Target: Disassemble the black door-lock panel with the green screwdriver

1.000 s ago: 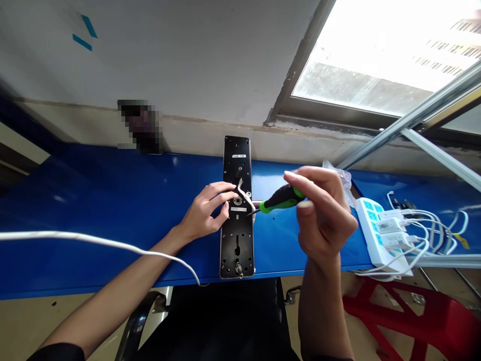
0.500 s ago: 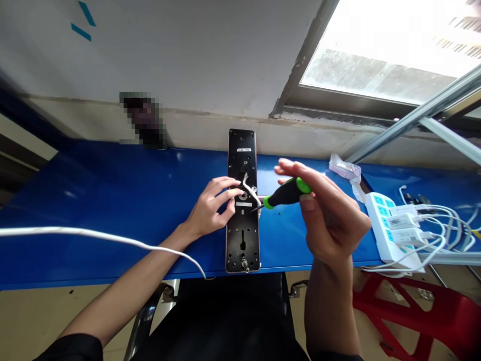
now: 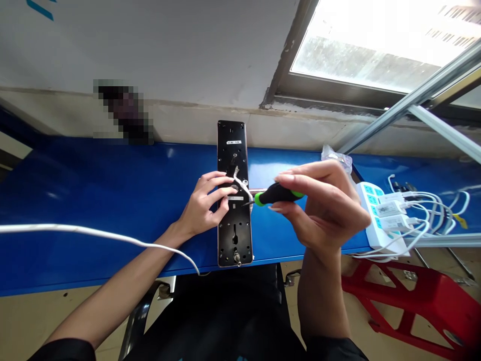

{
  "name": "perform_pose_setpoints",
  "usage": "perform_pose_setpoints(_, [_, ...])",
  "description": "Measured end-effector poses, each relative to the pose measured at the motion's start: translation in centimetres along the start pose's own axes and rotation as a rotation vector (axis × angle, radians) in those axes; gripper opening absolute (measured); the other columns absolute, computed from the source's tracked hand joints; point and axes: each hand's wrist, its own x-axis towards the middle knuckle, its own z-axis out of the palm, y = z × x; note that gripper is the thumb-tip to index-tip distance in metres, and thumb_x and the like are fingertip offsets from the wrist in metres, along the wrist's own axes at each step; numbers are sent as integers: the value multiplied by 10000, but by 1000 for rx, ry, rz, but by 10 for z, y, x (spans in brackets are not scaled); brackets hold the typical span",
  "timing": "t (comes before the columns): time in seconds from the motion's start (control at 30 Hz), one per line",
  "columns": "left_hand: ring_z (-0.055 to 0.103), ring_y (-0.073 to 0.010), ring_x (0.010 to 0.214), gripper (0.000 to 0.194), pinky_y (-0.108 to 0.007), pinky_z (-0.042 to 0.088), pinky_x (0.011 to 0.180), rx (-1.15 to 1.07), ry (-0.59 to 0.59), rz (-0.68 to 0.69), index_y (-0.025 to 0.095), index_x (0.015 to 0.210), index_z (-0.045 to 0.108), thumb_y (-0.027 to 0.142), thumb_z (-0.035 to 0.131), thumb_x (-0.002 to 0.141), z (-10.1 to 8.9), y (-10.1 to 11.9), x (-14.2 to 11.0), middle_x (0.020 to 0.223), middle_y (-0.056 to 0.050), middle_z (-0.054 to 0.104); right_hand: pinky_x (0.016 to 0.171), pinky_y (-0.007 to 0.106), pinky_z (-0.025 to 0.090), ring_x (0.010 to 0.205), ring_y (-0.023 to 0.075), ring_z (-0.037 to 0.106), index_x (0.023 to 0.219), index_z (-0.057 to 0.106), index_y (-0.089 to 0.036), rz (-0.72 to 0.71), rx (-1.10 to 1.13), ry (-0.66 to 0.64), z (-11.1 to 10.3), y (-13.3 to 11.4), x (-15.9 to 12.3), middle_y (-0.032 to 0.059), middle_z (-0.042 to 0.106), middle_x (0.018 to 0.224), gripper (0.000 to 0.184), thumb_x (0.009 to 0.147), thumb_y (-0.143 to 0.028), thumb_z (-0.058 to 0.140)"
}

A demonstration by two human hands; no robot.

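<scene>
A long black door lock plate [image 3: 234,215] lies lengthwise away from me on the blue table, its inner face up, with a white label near the far end. My left hand [image 3: 206,204] rests on its left side, fingers apart, fingertips by a round metal part near the middle. Between thumb and fingers, my right hand [image 3: 323,210] grips a black and green screwdriver [image 3: 276,194]. The screwdriver's shaft points left over the plate; whether its tip touches a screw I cannot tell. A white wire bundle [image 3: 242,184] runs across the plate's middle to its right edge.
On the right stands a white power strip [image 3: 370,200] with several chargers and cables plugged in. Behind it lies a clear plastic bag [image 3: 338,158]. A white cable [image 3: 93,233] crosses at left. A red stool [image 3: 421,291] stands below the table's right side.
My right hand's fingers have closed round the screwdriver handle, where they were stretched out before. The whole view has shifted slightly. My left hand stays on the plate.
</scene>
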Motion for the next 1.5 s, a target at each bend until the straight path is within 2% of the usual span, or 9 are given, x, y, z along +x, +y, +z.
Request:
perform_pose_setpoints(0.1, [587, -294, 1296, 292, -554, 520, 1107, 5, -2, -15, 226, 1126, 730, 74, 612, 906, 0, 0, 0, 1276, -79, 719, 687, 364, 639, 923, 202, 694, 1261, 765, -273, 26, -18, -23, -1, -1, 0, 69, 688, 1031, 309, 958, -328, 731])
perform_pose_setpoints(0.2, [589, -294, 1301, 289, -555, 521, 1106, 6, -6, -28, 233, 1118, 737, 84, 606, 908, 0, 0, -1, 1278, -73, 725, 883, 481, 658, 1123, 262, 729, 1371, 692, -248, 100, 84, -126, -2, -4, 0, 95, 726, 1274, 396, 1034, -151, 509])
perform_pose_setpoints(0.4, [594, -299, 1289, 266, -561, 531, 1087, 22, -2, -36, 231, 1086, 747, 98, 598, 911, 0, 2, 1, 1249, -69, 740, 684, 359, 658, 856, 194, 709, 1229, 772, -310, -24, -38, -21, -3, 0, 2, 43, 736, 986, 369, 868, -263, 835])
perform_pose_setpoints(0.63, [587, -292, 1296, 268, -556, 523, 1100, 10, -2, -18, 218, 1101, 746, 82, 604, 918, 1, 2, 1, 1256, -80, 735, 885, 474, 679, 1111, 247, 730, 1436, 619, -337, 84, 4, -153, -1, 0, -3, 34, 729, 1256, 432, 1029, -206, 555])
perform_pose_setpoints(0.8, [582, -299, 1304, 282, -559, 525, 1097, 8, -15, -11, 219, 1125, 740, 78, 620, 913, 1, 1, 0, 1262, -79, 730, 628, 323, 633, 833, 175, 663, 1213, 776, -286, -35, -51, 59, 2, 5, -4, 32, 652, 910, 360, 864, -338, 846])
perform_pose_setpoints(1.0, [573, -304, 1312, 286, -570, 519, 1103, 6, -21, -19, 229, 1130, 738, 81, 627, 911, 1, 0, -2, 1280, -74, 723, 978, 511, 644, 1193, 250, 710, 1462, 604, -312, 127, 112, -157, 0, -4, -2, 61, 673, 1391, 478, 1041, -126, 473])
perform_pose_setpoints(1.23, [577, -316, 1303, 284, -574, 521, 1088, 18, -36, -14, 224, 1135, 738, 89, 629, 910, 1, 0, -1, 1276, -79, 722, 651, 336, 653, 812, 167, 671, 1200, 775, -338, 61, -71, 5, -1, -4, -3, 21, 628, 919, 357, 853, -353, 856])
perform_pose_setpoints(1.4, [571, -308, 1310, 280, -568, 506, 1111, 25, -35, -14, 229, 1126, 733, 85, 633, 908, 1, 1, -2, 1277, -71, 722, 910, 415, 670, 1170, 226, 702, 1477, 574, -315, 161, 47, -196, 1, -9, -1, 60, 684, 1354, 493, 1011, -154, 574])
perform_pose_setpoints(1.5, [565, -313, 1316, 268, -576, 504, 1111, 27, -37, -15, 233, 1113, 732, 93, 630, 908, 2, 2, -1, 1271, -67, 725, 809, 349, 685, 1030, 188, 748, 1461, 571, -331, 132, 84, -140, 4, -3, -6, 24, 736, 1264, 518, 978, -165, 660])
